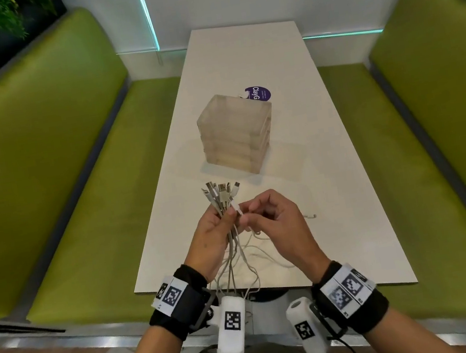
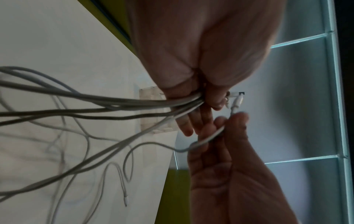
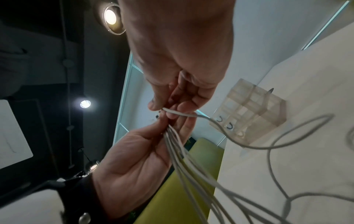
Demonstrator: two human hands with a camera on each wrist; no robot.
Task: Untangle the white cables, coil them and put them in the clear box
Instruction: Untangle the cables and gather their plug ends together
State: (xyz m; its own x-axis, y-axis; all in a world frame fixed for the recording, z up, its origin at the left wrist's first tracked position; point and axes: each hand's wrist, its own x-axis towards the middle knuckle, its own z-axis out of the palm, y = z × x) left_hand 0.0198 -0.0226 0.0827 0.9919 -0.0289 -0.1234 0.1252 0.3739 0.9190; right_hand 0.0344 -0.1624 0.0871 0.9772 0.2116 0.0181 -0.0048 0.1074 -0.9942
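My left hand (image 1: 214,233) grips a bundle of several white cables (image 1: 220,199) just below their plug ends, which fan upward above the fist. The cords hang down from it and trail over the near table edge (image 1: 242,289). My right hand (image 1: 265,217) pinches a single white cable (image 3: 178,112) between thumb and fingers, right beside the bundle. In the left wrist view that cable (image 2: 210,137) loops from the right hand down to the table. The clear box (image 1: 236,133) stands on the white table (image 1: 314,164), beyond both hands.
A loose plug end (image 1: 310,216) lies on the table right of my hands. A purple round sticker (image 1: 258,94) sits behind the box. Green benches (image 1: 58,172) flank the narrow table on both sides. A white wall closes the far end.
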